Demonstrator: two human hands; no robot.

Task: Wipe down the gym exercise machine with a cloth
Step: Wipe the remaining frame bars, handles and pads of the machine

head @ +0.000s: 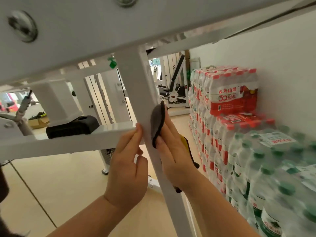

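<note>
Main risk imo: the cloth [156, 122] isn't really gripped. It's only pressed flat against the right face of the white upright post [135, 82], so if pressure is eased mid-stroke it can prob slip and drop to the floor [59, 185]. Its grey flap is also folded over on itself, so less fabric is in contact w/ the metal and streaks could be left.

Second thing: the stacked water bottle packs [230, 100] are just beside the right forearm. A wide swipe down the post could get them knocked. The overhead beam [85, 31] also looks very near the camera, so a bumped head can't be ruled out if the body is raised w/o care.

Pose-wise, the right hand [171, 151] is held flat, fingers straight and pointing up along the post, thumb laid on the cloth's lower edge. The rest of the cloth (yellow side, black trim) is seen hanging past the palm.

The left hand [127, 161] is kept loose w/ nothing held, fingertips touching the post's left face right where the crossbar [68, 142] meets it, thumb tucked under. Looks like steadying tbh.
</note>
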